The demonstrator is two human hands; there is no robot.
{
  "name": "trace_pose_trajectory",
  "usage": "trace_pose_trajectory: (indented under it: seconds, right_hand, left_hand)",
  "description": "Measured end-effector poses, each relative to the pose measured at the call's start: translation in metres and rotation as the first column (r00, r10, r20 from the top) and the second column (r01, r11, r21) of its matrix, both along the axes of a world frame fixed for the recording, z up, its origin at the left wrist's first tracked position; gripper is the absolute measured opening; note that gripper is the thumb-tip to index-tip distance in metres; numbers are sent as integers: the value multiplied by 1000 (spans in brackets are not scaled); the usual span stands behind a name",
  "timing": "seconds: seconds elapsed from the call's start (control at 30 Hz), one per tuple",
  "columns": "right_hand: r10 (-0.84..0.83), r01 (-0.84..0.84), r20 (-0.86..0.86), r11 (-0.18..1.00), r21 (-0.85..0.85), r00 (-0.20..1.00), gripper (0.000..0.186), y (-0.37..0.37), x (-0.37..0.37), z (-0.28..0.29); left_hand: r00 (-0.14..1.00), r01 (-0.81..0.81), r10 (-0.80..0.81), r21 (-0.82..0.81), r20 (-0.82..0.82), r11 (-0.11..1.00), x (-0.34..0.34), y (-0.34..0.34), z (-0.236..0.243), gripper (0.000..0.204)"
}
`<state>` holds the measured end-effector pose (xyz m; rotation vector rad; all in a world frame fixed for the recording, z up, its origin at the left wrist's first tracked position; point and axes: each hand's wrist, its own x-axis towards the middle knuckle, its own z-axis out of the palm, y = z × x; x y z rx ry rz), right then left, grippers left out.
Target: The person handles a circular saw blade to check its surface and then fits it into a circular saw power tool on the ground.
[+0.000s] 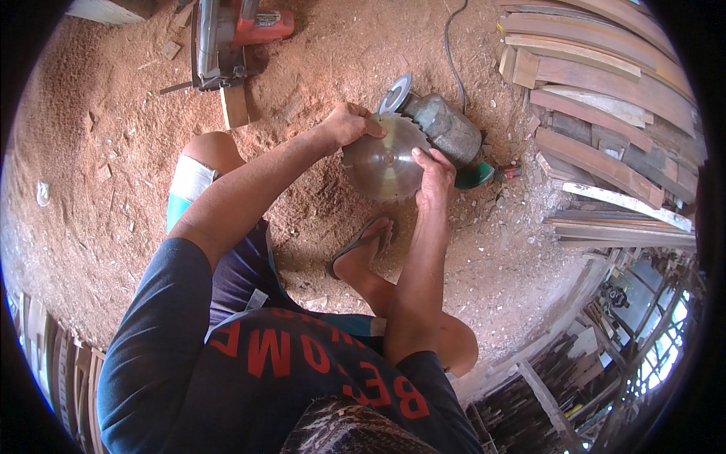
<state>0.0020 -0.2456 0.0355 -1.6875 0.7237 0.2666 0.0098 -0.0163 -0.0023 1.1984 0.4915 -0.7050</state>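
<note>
Sawblade (383, 163), round silver toothed steel, clamped in left hand (349, 124) and right hand (435, 177) beside grey cylindrical metal grinder (448, 127); seemingly tooth-sharpening, next likely needs steady one-tooth turn.

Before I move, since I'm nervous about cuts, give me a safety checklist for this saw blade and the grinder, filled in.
1. Blade held in both hands: ok; on the saw blade, the left hand is at the upper left and the right hand at the right edge.
2. Hands gloved: not ok; both are bare.
3. Closed footwear: not ok; the visible foot wears a sandal.
4. Grinding disc stopped: cannot tell from a still picture.
5. Blade clear of the disc: cannot tell; they sit very close in this view.
6. Power cord unplugged: cannot tell; it runs out of view at the top.
</note>
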Motion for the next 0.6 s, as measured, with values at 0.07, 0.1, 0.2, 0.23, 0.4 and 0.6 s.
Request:
trace_pose_trajectory:
  seconds: [0.07,0.1,0.2,0.23,0.4,0.6]
  right_hand:
    - [-13,13,-6,1000,6,1000,53,3,0,2]
    - [-14,14,-13,1000,18,1000,54,5,0,5]
    - [-29,29,-23,999,24,999,59,12,-1,15]
    - [-36,36,-25,999,22,999,61,14,-1,17]
    - [-51,50,-40,999,-10,998,68,12,-1,17]
    - [-32,32,-46,999,5,998,70,9,-1,15]
  left_hand:
    - [1000,-1,1,11,5,1000,0,0,-1,37]
    - [1000,-1,1,6,2,1000,0,1,-2,37]
    - [1000,-4,4,-4,-9,1000,0,1,0,37]
    - [1000,-11,11,-2,-14,1000,0,1,1,38]
    - [1000,-12,12,-2,-20,1000,0,0,5,39]
    - [1000,-20,20,-7,-17,1000,0,-1,2,36]
